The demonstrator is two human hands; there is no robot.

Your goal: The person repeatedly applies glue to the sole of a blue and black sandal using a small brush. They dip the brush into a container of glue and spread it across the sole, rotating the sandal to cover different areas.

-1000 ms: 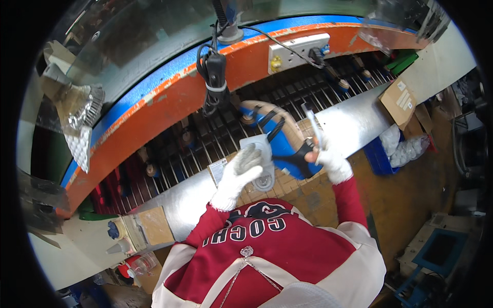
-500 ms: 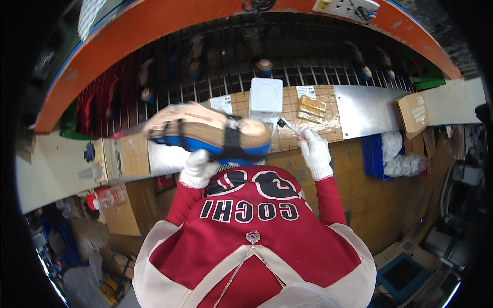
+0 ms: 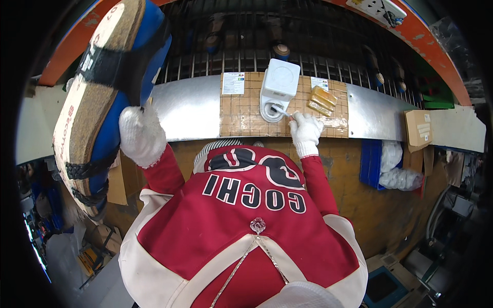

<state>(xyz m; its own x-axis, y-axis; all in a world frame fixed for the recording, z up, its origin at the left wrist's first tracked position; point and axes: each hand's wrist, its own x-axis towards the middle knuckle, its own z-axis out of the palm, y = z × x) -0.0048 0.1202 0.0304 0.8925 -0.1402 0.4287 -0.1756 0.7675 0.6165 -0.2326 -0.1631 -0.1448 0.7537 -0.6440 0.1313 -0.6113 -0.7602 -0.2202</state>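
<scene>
My left hand (image 3: 141, 136), in a white knit glove, is closed on a sandal (image 3: 82, 113) mounted on a blue shoe last (image 3: 105, 131). The sandal has a cork-like edge, a pale sole face and black straps, and is held up on end at the left. My gloved right hand (image 3: 306, 134) pinches the end of a small pale-handled brush (image 3: 280, 111). Its tip reaches into the round cup of a white pot (image 3: 281, 78), so the bristles are hidden. This pot stands on a taped cardboard sheet (image 3: 241, 110) on the bench.
Amber blocks (image 3: 322, 100) lie right of the pot. Metal plates (image 3: 375, 110) flank the cardboard. Behind runs a rack of bars (image 3: 246, 62) with more lasted sandals. A small carton (image 3: 418, 127) sits at right, above a blue bin (image 3: 371, 163) holding clear plastic bags.
My left hand has swung the sandal from above the bench out to the left and turned it upright. My right hand has brought the brush down into the pot's cup.
</scene>
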